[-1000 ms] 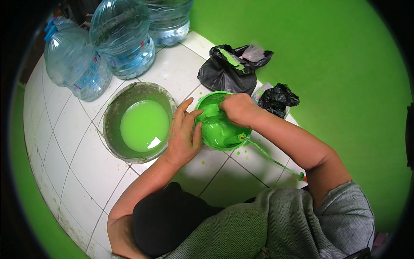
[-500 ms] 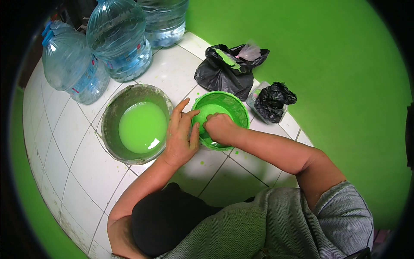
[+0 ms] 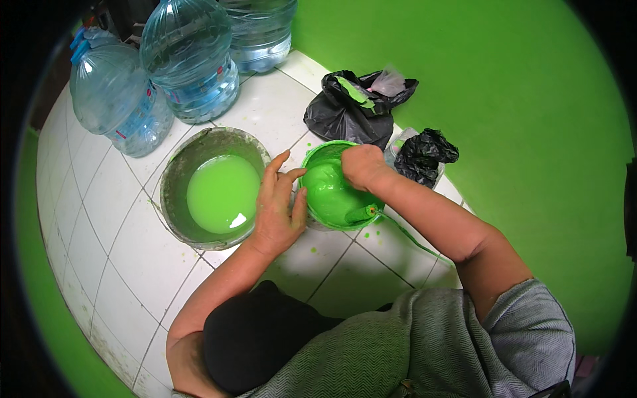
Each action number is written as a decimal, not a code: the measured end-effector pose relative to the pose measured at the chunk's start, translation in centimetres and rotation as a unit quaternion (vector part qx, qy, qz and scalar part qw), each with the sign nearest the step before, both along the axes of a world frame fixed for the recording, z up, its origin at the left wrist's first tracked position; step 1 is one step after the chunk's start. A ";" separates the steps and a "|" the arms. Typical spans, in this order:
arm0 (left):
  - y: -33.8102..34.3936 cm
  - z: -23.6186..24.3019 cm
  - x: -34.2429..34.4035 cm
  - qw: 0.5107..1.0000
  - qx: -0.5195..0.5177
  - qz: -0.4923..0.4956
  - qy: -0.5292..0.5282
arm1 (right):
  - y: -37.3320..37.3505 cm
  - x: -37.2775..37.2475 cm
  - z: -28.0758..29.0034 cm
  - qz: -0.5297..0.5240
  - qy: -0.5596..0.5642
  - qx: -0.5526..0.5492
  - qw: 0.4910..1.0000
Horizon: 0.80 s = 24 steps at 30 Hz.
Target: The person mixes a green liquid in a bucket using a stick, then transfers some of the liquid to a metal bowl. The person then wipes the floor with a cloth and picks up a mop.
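I look to be working the green paint (image 3: 325, 189) by hand, my right hand (image 3: 365, 168) dipped over the far-right side of the small green bucket (image 3: 324, 154). Its fingers are curled, but I cannot tell whether they grip anything. My left hand (image 3: 279, 212) holds nothing; its fingers are spread, the tips at the bucket's left rim. The bucket stands in front of me on the tiled floor (image 3: 119, 265), just right of a grimy bucket (image 3: 174, 174) of paler green liquid (image 3: 222, 192). As I judge it, the next move calls for a steady rim and a right hand clear of the paint roller (image 3: 360, 214), whose handle crosses the edge. The big water bottles (image 3: 189, 63) carry blue labels with red marks; I see no other labels.
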<state>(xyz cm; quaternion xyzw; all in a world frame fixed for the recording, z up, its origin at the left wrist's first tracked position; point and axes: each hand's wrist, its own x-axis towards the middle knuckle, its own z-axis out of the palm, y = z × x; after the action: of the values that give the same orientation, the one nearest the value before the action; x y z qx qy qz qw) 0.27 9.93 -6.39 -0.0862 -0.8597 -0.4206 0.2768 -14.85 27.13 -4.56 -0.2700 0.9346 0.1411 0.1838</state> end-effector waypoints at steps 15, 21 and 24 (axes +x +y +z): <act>0.5 0.2 -0.5 1.000 0.001 -0.009 -0.005 | -1.2 2.3 -4.9 -0.206 -0.089 -0.214 0.951; 0.9 0.4 -0.9 1.000 0.002 -0.018 -0.010 | -1.1 2.2 -6.3 -0.103 -0.166 -0.203 0.959; 0.3 0.0 -0.6 1.000 0.004 -0.011 -0.011 | -1.8 3.3 -4.0 0.026 -0.199 -0.083 0.976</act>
<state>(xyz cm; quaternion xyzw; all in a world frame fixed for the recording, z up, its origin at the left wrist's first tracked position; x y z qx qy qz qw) -0.30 10.23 -6.43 -0.0902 -0.8602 -0.4278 0.2625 -11.59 25.35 -8.55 -0.3311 0.8805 0.0109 0.3391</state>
